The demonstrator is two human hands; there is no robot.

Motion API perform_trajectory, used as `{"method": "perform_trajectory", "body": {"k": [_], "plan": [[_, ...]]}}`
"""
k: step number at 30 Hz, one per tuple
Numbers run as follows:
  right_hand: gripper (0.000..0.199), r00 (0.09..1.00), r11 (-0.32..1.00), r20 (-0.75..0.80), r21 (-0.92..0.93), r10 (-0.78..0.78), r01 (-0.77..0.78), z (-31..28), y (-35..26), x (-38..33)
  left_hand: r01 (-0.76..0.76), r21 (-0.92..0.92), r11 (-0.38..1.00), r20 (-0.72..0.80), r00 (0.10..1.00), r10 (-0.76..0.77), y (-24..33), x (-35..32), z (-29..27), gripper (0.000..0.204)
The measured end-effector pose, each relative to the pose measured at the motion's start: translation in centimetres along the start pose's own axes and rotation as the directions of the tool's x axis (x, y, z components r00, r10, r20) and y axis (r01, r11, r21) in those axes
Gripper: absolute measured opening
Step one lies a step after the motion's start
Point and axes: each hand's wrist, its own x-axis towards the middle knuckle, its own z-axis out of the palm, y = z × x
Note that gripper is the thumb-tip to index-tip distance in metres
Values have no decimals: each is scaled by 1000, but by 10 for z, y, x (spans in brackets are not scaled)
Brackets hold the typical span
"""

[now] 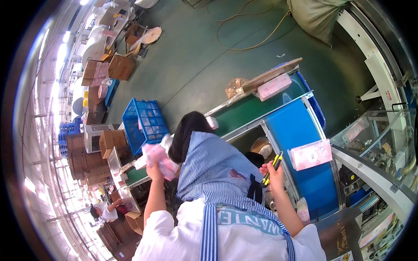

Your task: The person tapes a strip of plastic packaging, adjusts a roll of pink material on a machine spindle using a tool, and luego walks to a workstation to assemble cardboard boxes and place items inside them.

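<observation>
My left hand [156, 168] is raised at the left and grips a soft pink and white pack [160, 159]. My right hand [273, 174] is closed around a yellow and black utility knife [271, 168], its tip pointing up toward the blue conveyor belt [291, 130]. On that belt, just right of the knife, lies a flat pink pack [311, 154]. Between my arms hangs my blue striped apron [213, 169], with a dark rounded shape [188, 130] beyond it.
Another pink pack [273, 86] lies on the green belt [244, 108] farther away. A blue plastic crate [146, 119] and cardboard boxes [113, 141] stand at the left. A glass-covered machine [383, 148] fills the right. A yellow cable [244, 30] and a sack [318, 15] lie on the floor. A person [106, 213] works at the lower left.
</observation>
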Motion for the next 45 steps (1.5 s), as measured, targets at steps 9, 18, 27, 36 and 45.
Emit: {"method": "perform_trajectory", "body": {"k": [9, 18, 27, 36, 45], "plan": [[14, 672, 205, -111, -977, -732, 62, -130, 71, 64, -336, 684, 648, 450, 893, -11, 8, 8, 67, 37], [11, 766, 751, -549, -646, -334, -135, -120, 91, 108, -691, 364, 624, 662, 664, 348, 139, 117, 242, 33], [13, 596, 827, -664, -562, -452, 2, 116, -1, 189, -734, 472, 489, 848, 530, -24, 145, 384, 442, 34], [35, 303, 593, -727, -681, -616, -430, 163, -133, 146, -450, 704, 549, 683, 640, -351, 112, 558, 376, 53], [29, -146, 926, -914, -375, -378, -49, 130, -122, 141, -584, 296, 756, 867, 496, 43, 209, 573, 589, 45]]}}
